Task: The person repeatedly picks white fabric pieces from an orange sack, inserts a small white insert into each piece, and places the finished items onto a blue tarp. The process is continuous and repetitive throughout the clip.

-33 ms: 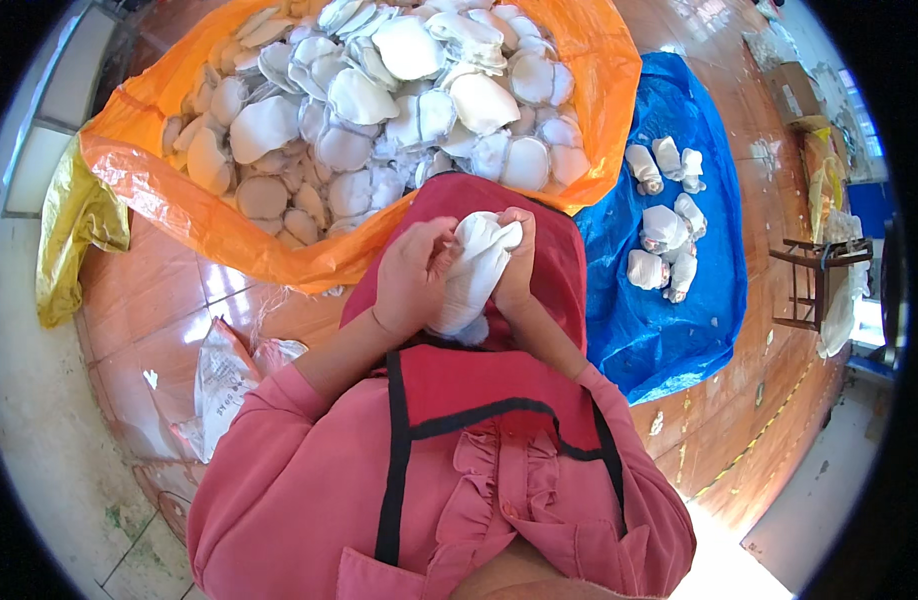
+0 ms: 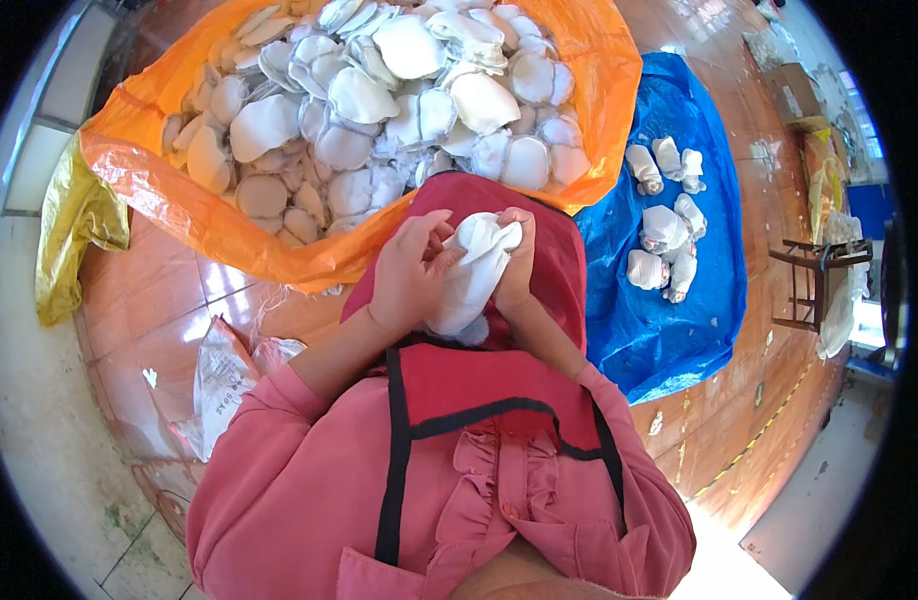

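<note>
On my lap, over the red apron (image 2: 564, 245), I have a white soft cloth bundle (image 2: 474, 275), with a fluffy greyish tuft at its lower end. My right hand (image 2: 516, 262) pinches the folded top of the bundle from the right. Against its left side lies my left hand (image 2: 409, 275), fingers curled and thumb reaching onto the cloth; its far fingers are partly hidden. Beyond my lap, an orange plastic sheet (image 2: 184, 235) holds a big heap of white padded pieces (image 2: 369, 95) with fluffy edges.
To the right, several white rolled bundles (image 2: 664, 228) lie on a blue plastic sheet (image 2: 649, 340). A white sack (image 2: 221, 385) is on the tiled floor at left, and a yellow bag (image 2: 79, 235) by the wall. A wooden stool (image 2: 814, 265) stands at far right, near a cardboard box (image 2: 794, 95).
My left fingers have shifted slightly and the cloth near the bundle's top looks a little smoother. My right hand keeps its pinch in the same place.
</note>
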The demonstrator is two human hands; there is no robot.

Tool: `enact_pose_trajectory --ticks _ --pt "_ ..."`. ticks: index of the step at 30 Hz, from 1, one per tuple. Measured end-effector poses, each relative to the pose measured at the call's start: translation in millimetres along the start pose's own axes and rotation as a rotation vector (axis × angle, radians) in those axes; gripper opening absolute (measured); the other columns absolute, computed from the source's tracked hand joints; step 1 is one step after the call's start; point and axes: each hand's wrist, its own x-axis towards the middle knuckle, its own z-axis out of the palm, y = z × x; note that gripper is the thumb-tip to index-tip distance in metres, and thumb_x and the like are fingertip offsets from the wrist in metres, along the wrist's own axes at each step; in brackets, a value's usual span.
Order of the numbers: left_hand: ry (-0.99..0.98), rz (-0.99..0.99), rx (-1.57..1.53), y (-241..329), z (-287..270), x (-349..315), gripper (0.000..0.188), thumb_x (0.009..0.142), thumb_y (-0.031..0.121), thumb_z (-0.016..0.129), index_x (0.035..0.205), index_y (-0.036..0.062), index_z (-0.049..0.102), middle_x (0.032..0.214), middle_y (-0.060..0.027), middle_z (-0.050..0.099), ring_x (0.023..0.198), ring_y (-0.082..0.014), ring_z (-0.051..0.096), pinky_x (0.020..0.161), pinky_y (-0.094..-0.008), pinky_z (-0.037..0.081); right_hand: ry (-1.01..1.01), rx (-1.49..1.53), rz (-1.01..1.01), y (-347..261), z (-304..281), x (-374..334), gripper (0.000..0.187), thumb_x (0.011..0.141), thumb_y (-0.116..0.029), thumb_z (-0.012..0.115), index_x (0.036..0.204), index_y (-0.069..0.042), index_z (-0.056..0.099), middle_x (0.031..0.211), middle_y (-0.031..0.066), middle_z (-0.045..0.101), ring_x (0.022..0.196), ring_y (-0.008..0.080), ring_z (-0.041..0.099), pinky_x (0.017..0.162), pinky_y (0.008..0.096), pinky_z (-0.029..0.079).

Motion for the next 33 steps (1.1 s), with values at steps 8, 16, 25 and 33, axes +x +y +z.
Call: enact_pose_trajectory --ticks 8,16,25,33 --pt "-0.455 -0.166 0.004 2 -34 30 0.031 0.079 0.015 0.072 0.106 0.0014 0.066 0.091 -0.0102 0.064 0.078 -0.0177 0.062 0.072 -0.0286 0.05 -0.175 -0.42 -0.055 0 -4 4 0.022 0.088 0.0 0.055 0.107 -0.009 0.049 0.1 0.0048 0.052 0.091 0.0157 0.055 0.082 0.03 0.049" --pt "-0.7 -0.394 -0.367 -2 -45 43 0.022 0.078 0.005 0.066 0.1 0.0014 0.065 0.09 0.0022 0.062 0.083 -0.0052 0.057 0.074 -0.0213 0.046 -0.141 -0.651 -0.347 -22 -2 -7 0.033 0.08 0.003 0.067 0.111 -0.004 0.061 0.109 0.0083 0.063 0.1 0.0179 0.059 0.087 0.03 0.048" --pt "-0.568 -0.41 -0.467 -1 -45 36 0.016 0.087 0.006 0.063 0.103 0.003 0.064 0.085 0.0031 0.061 0.078 -0.0063 0.054 0.071 -0.0225 0.045 -0.003 -0.566 -0.295 -16 -12 -10 0.037 0.084 0.0 0.065 0.121 -0.001 0.06 0.115 0.0102 0.063 0.102 0.0184 0.061 0.089 0.0294 0.048" --pt "-0.047 -0.071 -0.045 -11 -22 30 0.017 0.092 0.012 0.059 0.106 0.001 0.06 0.082 -0.0123 0.061 0.076 -0.0238 0.059 0.071 -0.0347 0.047 -0.212 -0.572 0.23 -23 -5 -2 0.046 0.086 -0.006 0.068 0.13 -0.003 0.053 0.126 0.0072 0.06 0.114 0.0156 0.056 0.098 0.0311 0.045"
